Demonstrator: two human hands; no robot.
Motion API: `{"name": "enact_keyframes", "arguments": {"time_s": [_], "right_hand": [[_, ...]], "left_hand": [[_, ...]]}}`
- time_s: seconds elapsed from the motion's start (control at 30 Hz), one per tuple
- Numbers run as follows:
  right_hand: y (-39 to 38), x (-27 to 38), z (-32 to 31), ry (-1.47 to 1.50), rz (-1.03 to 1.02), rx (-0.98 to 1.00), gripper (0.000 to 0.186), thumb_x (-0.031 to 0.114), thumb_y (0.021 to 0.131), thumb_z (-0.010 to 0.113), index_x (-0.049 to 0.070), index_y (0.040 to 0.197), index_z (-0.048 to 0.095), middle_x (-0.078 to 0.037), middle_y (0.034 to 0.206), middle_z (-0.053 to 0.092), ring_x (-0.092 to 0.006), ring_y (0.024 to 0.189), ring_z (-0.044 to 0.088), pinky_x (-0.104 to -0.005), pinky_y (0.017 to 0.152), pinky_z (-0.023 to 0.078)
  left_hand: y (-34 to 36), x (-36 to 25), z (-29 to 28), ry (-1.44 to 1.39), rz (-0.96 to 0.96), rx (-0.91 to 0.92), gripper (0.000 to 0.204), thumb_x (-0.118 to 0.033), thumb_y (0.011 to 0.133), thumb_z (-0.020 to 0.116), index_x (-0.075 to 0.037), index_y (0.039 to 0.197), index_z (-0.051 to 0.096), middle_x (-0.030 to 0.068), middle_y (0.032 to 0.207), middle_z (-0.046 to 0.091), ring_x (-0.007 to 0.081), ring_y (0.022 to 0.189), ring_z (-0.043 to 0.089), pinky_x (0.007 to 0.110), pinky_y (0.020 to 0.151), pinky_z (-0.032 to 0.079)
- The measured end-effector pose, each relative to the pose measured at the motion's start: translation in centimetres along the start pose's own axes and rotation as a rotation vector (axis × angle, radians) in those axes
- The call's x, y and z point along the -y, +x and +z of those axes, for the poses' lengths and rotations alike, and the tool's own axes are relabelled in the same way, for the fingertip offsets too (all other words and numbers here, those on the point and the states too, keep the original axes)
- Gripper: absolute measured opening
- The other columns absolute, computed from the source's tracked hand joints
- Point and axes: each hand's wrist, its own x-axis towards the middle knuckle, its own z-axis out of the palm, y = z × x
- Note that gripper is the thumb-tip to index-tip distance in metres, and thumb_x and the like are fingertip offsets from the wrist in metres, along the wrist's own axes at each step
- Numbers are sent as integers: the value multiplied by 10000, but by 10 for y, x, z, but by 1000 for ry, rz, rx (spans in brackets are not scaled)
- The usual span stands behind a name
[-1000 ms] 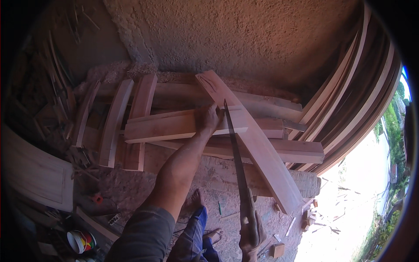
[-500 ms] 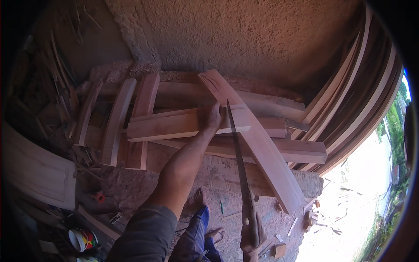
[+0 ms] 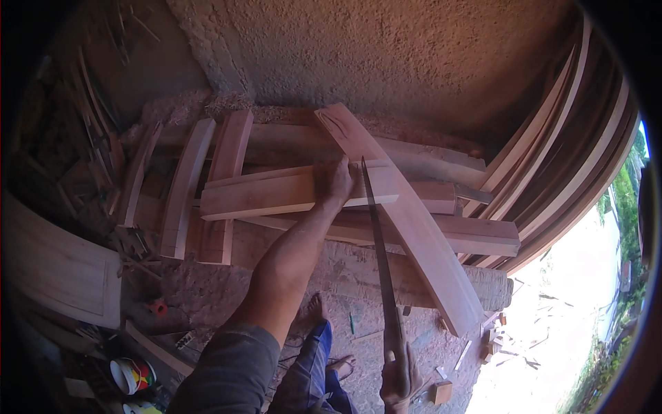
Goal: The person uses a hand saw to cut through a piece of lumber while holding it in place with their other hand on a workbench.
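My left hand (image 3: 335, 182) is closed over the top of a short, pale wooden board (image 3: 265, 192), close to its right end. This board lies across a longer wooden plank (image 3: 424, 241) that slants from the back toward the near right. In my right hand (image 3: 400, 378), at the lower edge, is the handle of a handsaw (image 3: 379, 245). Its long, narrow blade lies across the short board just right of my left fingers, the tip reaching slightly past the far edge. How deep the blade sits in the wood I cannot tell.
Several cut timbers (image 3: 186, 186) lie at the left over a thick beam (image 3: 496, 293). Long curved planks (image 3: 552, 165) lean at the right against a rough wall (image 3: 386, 62). A paint bucket (image 3: 131, 376) and a wooden panel (image 3: 62, 265) are at the lower left.
My right hand has drawn the handsaw a little toward me. My left hand stays on the short board, and the view has shifted slightly.
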Motion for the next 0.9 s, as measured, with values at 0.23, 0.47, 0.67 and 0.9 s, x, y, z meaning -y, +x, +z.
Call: {"name": "enact_keyframes", "arguments": {"time_s": [0.23, 0.47, 0.67, 0.9], "right_hand": [[122, 22, 31, 271, -166, -230, 525, 18, 836, 715, -7, 1351, 620, -243, 1267, 676, -379, 1021, 727, -390, 797, 602], [1, 10, -4, 122, -73, -152, 401, 6, 902, 648, -26, 1302, 660, -206, 1206, 718, -352, 958, 743, -363, 786, 595], [62, 22, 8, 174, -82, -131, 445, 12, 872, 679, -4, 1316, 651, -223, 1226, 700, -376, 1006, 731, -384, 792, 597], [61, 11, 19, 161, -141, -166, 508, 25, 834, 676, 16, 1341, 641, -197, 1234, 703, -347, 937, 738, -377, 738, 596]], "left_hand": [[3, 0, 5, -74, -22, 30, 273, -301, 946, 609, -70, 825, 690, 192, 843, 711, 389, 845, 686, 538, 806, 503], [2, 9, 4, 37, -22, 83, 226, -267, 943, 601, -73, 899, 707, 175, 916, 732, 370, 909, 698, 504, 887, 494], [2, 3, 1, -28, -39, 92, 209, -261, 936, 623, -68, 881, 681, 169, 914, 734, 373, 899, 698, 499, 859, 496], [7, 4, -10, -39, 0, 52, 203, -266, 937, 631, -75, 880, 673, 167, 869, 721, 386, 865, 694, 508, 819, 497]]}}
